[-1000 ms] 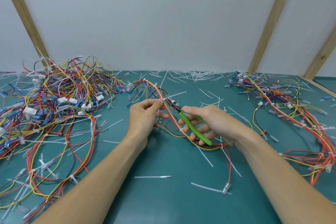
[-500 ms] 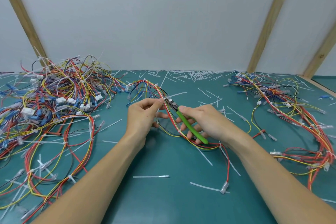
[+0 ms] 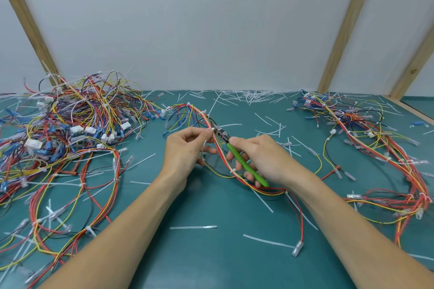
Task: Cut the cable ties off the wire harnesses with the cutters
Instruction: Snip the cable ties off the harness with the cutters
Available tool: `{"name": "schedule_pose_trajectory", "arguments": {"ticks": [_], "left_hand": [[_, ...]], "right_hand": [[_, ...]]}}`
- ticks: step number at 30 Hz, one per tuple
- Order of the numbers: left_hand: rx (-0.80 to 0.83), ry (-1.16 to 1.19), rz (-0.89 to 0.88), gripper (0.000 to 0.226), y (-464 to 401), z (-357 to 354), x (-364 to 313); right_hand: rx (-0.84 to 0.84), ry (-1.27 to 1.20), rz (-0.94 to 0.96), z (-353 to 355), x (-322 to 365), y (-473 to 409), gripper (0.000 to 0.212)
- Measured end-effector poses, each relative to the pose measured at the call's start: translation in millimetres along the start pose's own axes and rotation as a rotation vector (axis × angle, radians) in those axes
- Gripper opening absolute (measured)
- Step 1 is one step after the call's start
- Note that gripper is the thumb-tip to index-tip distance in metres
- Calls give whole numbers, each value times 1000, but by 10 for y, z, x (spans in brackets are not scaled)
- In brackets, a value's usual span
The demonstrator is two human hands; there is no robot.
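Note:
A wire harness (image 3: 225, 159) of red, yellow, white and black wires curves across the middle of the green table. My left hand (image 3: 185, 150) pinches it near a white cable tie (image 3: 213, 129) between thumb and forefinger. My right hand (image 3: 260, 155) grips the green-handled cutters (image 3: 244, 164); their metal jaws (image 3: 220, 134) sit right at that tie, touching the harness beside my left fingertips. Whether the jaws have closed on the tie cannot be seen.
A big tangled pile of harnesses (image 3: 70, 129) fills the left side, and another harness bundle (image 3: 375, 148) lies on the right. Cut white tie pieces (image 3: 253, 96) litter the table, thickest at the back wall. Wooden posts (image 3: 345, 28) lean against the wall.
Both hands and the harness have shifted slightly left and away from me. The cutter jaws have moved in closer to the tie at my left fingertips.

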State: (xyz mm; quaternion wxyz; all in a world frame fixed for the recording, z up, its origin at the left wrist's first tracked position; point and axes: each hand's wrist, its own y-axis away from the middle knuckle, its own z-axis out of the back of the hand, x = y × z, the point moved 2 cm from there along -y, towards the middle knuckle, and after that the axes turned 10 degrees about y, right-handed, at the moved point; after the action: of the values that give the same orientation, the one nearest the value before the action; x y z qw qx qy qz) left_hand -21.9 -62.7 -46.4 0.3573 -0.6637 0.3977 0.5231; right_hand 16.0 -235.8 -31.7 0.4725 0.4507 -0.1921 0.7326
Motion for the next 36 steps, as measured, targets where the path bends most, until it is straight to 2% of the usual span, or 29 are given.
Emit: {"name": "schedule_pose_trajectory", "arguments": {"ticks": [36], "left_hand": [[7, -16, 24, 18, -5, -4, 33]], "right_hand": [[-41, 108, 2, 32, 6, 15, 44]]}}
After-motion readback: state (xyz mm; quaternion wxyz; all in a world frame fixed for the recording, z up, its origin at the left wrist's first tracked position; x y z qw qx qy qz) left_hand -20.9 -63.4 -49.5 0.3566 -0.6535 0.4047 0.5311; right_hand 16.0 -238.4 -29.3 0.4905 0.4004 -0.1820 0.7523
